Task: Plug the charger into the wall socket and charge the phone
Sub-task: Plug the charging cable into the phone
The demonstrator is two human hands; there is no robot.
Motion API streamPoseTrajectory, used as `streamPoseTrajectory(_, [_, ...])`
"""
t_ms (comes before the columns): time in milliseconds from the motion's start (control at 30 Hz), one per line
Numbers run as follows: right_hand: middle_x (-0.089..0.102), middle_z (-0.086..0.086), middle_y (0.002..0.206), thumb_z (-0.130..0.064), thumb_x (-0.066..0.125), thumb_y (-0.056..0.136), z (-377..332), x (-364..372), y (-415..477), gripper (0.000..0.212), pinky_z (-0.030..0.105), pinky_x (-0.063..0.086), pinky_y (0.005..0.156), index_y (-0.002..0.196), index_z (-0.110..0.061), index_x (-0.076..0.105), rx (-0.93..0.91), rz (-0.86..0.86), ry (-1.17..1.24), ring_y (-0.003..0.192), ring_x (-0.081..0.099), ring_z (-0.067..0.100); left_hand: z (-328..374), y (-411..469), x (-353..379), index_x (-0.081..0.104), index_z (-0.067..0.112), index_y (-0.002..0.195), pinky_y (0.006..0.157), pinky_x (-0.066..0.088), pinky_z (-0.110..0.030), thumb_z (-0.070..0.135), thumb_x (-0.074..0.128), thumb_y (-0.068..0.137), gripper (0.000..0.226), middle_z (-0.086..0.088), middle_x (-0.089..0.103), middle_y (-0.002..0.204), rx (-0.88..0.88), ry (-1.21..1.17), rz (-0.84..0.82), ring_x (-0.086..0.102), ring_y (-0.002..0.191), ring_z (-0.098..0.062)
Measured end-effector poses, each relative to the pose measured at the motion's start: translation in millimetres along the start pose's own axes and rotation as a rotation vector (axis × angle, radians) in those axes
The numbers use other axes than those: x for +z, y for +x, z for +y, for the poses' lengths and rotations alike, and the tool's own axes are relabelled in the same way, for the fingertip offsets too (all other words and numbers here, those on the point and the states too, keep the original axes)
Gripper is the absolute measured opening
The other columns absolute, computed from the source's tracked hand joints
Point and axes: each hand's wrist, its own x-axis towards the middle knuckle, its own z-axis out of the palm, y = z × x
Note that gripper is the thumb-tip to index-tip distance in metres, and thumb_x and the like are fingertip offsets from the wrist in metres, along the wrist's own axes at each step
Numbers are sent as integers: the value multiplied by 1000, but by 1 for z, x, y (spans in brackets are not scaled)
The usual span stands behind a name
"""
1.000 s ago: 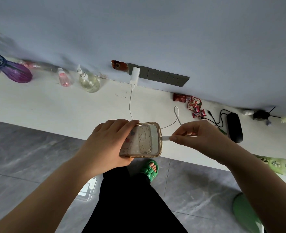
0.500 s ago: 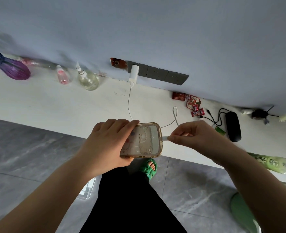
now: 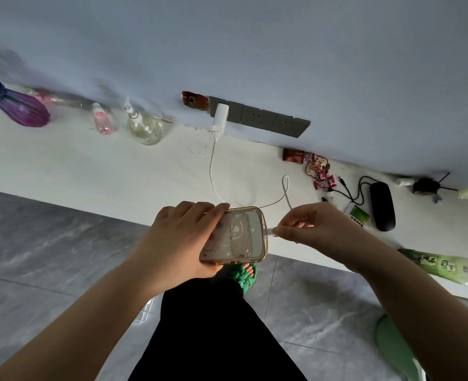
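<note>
A white charger (image 3: 220, 117) sits plugged into the leftmost of three grey wall sockets (image 3: 259, 117). Its white cable (image 3: 212, 171) runs down over the white ledge, loops, and ends in a connector (image 3: 270, 231) pinched by my right hand (image 3: 312, 226). The connector's tip touches the right end of the phone (image 3: 237, 235), which has a clear gold-rimmed case. My left hand (image 3: 178, 240) grips the phone from the left, back side up. Whether the connector is fully seated is hidden.
On the white ledge (image 3: 90, 166) stand a purple vase (image 3: 21, 107), a pink bottle (image 3: 102, 121) and a clear spray bottle (image 3: 143, 125). To the right lie red sweets (image 3: 319, 171), a black mouse (image 3: 382, 206) with black cable, and a green bottle (image 3: 442, 266). Grey tiled floor below.
My right hand has brought the connector leftwards until it meets the phone's end. The left hand and phone have stayed almost still.
</note>
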Motion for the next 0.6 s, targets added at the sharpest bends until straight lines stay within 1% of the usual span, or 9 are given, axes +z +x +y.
streamPoseTrajectory(67, [74,-11,77,-42,70,74,4,4,1,16,23,48,69,77,-27,76,9,-7,-26,68,62,-4,-3,1,3,53,17,130,76,52,-43,56,69,53,87,-1,65,112,12,13,6,64,96,-28])
streamPoseTrajectory(133, [73,-15,88,-47,70,75,7,7,4,20,25,50,81,92,-38,71,-4,-19,-115,81,62,-7,-9,2,6,51,19,131,77,52,-43,58,68,53,88,0,65,112,20,14,-12,63,97,-27])
streamPoseTrajectory(167, [67,-22,107,-55,70,71,7,9,5,40,26,46,93,110,-46,62,-25,-39,-199,94,57,-10,-12,3,7,49,20,132,79,52,-42,60,67,54,90,1,64,114,23,17,-29,63,99,-27])
streamPoseTrajectory(233, [36,-30,137,-73,64,59,3,16,11,90,26,23,112,139,-52,27,-111,-86,-385,124,32,-9,-18,6,8,46,21,135,82,51,-43,62,66,55,92,1,63,116,27,27,-59,61,102,-27])
streamPoseTrajectory(300, [19,-23,154,-79,59,58,-5,30,23,110,28,2,116,147,-43,7,-238,-152,-575,139,12,-5,-23,11,7,41,22,138,84,49,-42,64,63,58,93,2,61,120,35,36,-101,59,106,-26])
streamPoseTrajectory(367, [22,-13,158,-71,63,64,-14,43,36,105,25,0,116,149,-35,12,-317,-204,-672,143,14,2,-29,15,5,34,25,140,87,47,-41,66,58,60,93,5,57,123,32,38,-138,55,110,-23])
streamPoseTrajectory(467, [47,-14,141,-62,71,64,-28,46,53,86,4,23,96,139,-40,36,-276,-206,-592,119,39,-1,-46,18,-4,31,35,140,91,43,-35,69,59,61,90,15,54,122,7,-137,-280,50,113,-13])
streamPoseTrajectory(500, [52,-18,135,-65,69,61,-34,46,58,81,6,29,91,134,-44,39,-225,-247,-564,110,43,-3,-56,21,-9,35,40,136,88,43,-31,69,62,61,85,19,55,118,-30,-265,-400,52,110,-8])
streamPoseTrajectory(600, [60,-26,119,-74,56,62,-48,47,77,64,27,38,98,122,-51,52,-48,-446,-403,109,52,-3,-96,30,-24,52,47,125,90,43,-20,68,67,62,68,19,63,114,-124,-680,-795,58,103,-2])
